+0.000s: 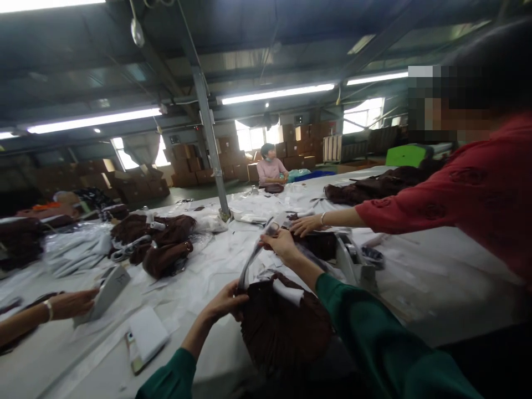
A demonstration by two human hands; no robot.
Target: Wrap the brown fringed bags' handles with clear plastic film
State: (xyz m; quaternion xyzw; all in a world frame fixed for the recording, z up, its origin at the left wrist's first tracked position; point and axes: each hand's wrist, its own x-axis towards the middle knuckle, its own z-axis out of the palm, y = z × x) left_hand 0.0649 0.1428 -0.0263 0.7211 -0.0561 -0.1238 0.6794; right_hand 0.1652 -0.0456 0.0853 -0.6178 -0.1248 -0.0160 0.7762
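Note:
A pale grey strap (251,259) stretches upward between my two hands. My left hand (224,302) pinches its lower end, beside the top edge of a dark brown pleated fabric piece (282,332). Farther up, my right hand (284,245) grips the strap's upper part with bent fingers. On the brown piece lies a white tag or paper (288,292). Just beyond my right hand, a co-worker's hand (306,224) with a bracelet reaches in from the right, over brown and grey material. Blur hides the finer details.
Another person's hand (78,303) at left touches a grey-white box-like object (108,291). A white pad (147,332) lies nearby. Brown fabric items (168,249) and plastic wrapping cover the white table. A metal post (211,138) rises beyond it. One person (270,166) sits opposite.

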